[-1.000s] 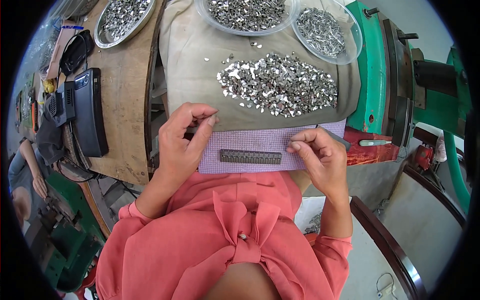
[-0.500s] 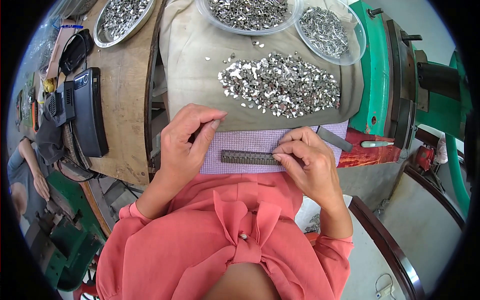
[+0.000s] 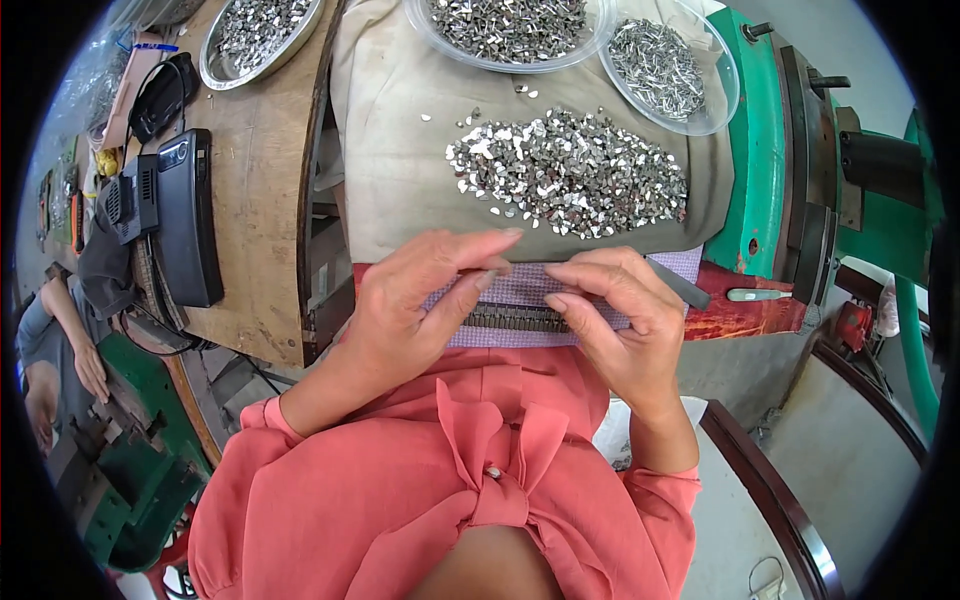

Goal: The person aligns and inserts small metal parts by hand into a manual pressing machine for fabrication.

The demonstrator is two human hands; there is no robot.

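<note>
A dark, narrow metal strip with a row of small slots (image 3: 515, 317) lies on the lilac checked cloth (image 3: 640, 322) before me. My left hand (image 3: 415, 295) hovers over the strip's left end, index finger stretched out and thumb close against another fingertip. Whatever that pinch holds, if anything, is too small to make out. At the strip's right end is my right hand (image 3: 625, 310), its thumb and index finger apart with nothing visible between them. Beyond both hands, a heap of small silvery metal pieces (image 3: 570, 170) is spread on a greenish-beige cloth (image 3: 390, 180).
Two clear plastic tubs (image 3: 725, 100) (image 3: 412, 14) and a steel bowl (image 3: 205, 60) hold small metal parts. A dark flat bar (image 3: 680, 283) and pale-handled tool (image 3: 758, 295) lie right, near a green machine (image 3: 752, 180). A wooden table (image 3: 255, 190) stands left; another person's hand (image 3: 90, 372) shows beyond.
My left hand has moved right, from beside the slotted strip to over its left end. My right thumb and index finger have parted and come off the strip's right end.
</note>
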